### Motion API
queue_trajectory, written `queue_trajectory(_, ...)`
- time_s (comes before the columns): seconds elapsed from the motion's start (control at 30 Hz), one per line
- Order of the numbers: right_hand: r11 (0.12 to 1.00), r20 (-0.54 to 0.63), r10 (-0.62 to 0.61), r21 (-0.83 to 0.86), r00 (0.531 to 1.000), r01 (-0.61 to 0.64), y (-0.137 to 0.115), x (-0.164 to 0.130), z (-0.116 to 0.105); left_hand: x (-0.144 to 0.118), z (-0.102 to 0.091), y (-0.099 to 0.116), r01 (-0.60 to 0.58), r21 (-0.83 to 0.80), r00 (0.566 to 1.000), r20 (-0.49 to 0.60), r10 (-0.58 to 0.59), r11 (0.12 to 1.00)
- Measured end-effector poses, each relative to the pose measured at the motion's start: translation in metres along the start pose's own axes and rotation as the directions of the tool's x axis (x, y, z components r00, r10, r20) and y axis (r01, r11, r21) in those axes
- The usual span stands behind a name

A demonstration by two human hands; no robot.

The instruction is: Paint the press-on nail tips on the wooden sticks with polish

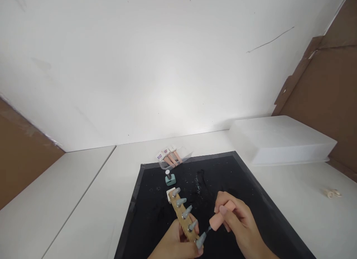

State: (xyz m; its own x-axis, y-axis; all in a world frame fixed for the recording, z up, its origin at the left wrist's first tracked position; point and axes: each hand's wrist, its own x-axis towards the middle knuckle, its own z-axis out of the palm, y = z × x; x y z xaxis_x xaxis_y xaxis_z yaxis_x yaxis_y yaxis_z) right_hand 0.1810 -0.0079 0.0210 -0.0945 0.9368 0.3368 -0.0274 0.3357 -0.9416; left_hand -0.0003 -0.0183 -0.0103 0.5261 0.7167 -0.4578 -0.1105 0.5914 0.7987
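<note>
Straight wooden strip (181, 216) is held above the near part of the flat black mat (223, 177), left of its middle. Long axis runs from far-left to near-right; five grey pointed nail tips (200, 240) are mounted along it, points aimed right and slightly toward the mat's far edge. Strip is gripped near its near end by the left hand (177, 243), fingers curled closed round it. Peach cylindrical brush cap (216, 221) is pinched between thumb and fingers of the right hand (241, 218); its axis slopes down-left, dark bristles aimed at the nearest tip, contact can't be confirmed. Squat green bottle (170, 179) is set on the mat, near its far-left corner.
</note>
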Motion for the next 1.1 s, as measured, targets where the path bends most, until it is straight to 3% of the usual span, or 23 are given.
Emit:
queue_trajectory(0.4, 1.0, 0.175, 0.029, -0.005, 0.984, -0.029, -0.0041, -0.0015, -0.0038, 0.007, 0.0019, 0.0003, -0.026, 0.015, 1.0, -0.002, 0.026, 1.0)
queue_trajectory(0.67, 0.985, 0.161, -0.099, -0.124, 0.982, 0.12, -0.0044, 0.0022, -0.0021, 0.0066, 0.0047, 0.0036, -0.035, 0.023, 0.999, -0.003, 0.035, 0.999)
queue_trajectory(1.1, 0.949, 0.223, -0.139, -0.249, 0.965, 0.194, 0.0031, -0.0042, -0.008, 0.0071, 0.0055, 0.0045, -0.04, 0.024, 0.999, -0.032, 0.04, 0.999)
